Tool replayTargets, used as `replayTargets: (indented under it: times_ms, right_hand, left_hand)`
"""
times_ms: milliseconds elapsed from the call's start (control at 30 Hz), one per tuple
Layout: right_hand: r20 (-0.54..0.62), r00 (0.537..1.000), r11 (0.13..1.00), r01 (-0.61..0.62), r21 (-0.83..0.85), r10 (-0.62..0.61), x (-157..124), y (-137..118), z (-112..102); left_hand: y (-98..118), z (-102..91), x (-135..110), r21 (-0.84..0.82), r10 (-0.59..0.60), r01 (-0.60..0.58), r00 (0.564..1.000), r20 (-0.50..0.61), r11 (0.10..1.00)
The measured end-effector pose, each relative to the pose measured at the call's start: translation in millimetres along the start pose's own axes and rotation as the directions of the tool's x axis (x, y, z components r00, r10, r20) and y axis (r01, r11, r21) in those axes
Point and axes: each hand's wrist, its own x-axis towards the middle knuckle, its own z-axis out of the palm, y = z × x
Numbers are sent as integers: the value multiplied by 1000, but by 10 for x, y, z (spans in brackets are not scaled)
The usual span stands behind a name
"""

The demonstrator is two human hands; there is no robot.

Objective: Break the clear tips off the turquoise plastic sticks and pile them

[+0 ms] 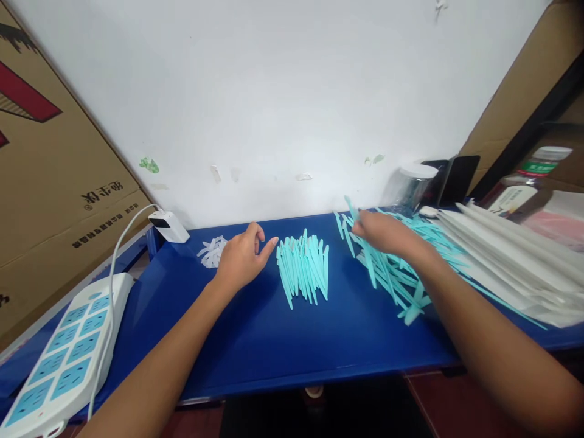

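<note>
My left hand [246, 252] hovers over the blue table with its fingers loosely curled, thumb and forefinger apart, and nothing visible in it. Just right of its thumb lies a neat bunch of flat teal plastic sticks [302, 267], laid side by side with tapering ends toward me. Behind the left hand, partly covered by it, is a small heap of translucent whitish pieces [212, 251]. My right hand [378, 231] pinches a teal plastic stick [350, 207], whose end sticks up past the fingers. Beneath that hand and forearm spreads a loose, jumbled pile of teal sticks [390, 277].
A white power strip [86, 340] and a small white box-shaped device [168, 226] with a cable are at left, beside a large cardboard box [50, 182]. At right stand a lidded jar [408, 188], stacked white packets [511, 267] and a bottle [524, 179]. A white wall [292, 109] backs the table.
</note>
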Motion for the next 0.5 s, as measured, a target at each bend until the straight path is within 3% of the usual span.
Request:
replayTargets:
  times_ms: [100, 167, 333, 400, 433, 500]
  right_hand:
    - [-235, 972, 987, 55, 149, -19, 37, 11, -3]
    - [-370, 928, 946, 161, 282, -48, 6, -89, 1]
    - [-576, 811, 665, 484, 568, -99, -253, -545, 69]
    - [-597, 798, 571, 526, 630, -76, -375, -713, 123]
    - [-598, 798, 539, 533, 652, -66, -427, -780, 152]
    - [-606, 793, 499, 551, 669, -63, -501, -873, 203]
  left_hand:
    - [95, 50, -50, -197, 32, -21, 998, 52, 980]
    - [215, 88, -116, -390, 48, -5, 994, 101, 921]
    - [643, 166, -345, -792, 133, 158, 948, 289, 590]
    - [797, 188, -426, -849, 226, 265, 888, 400, 457]
    - [856, 197, -460, -854, 304, 321, 834, 459, 409]
    - [927, 215, -510, -826, 404, 413, 729, 553, 384]
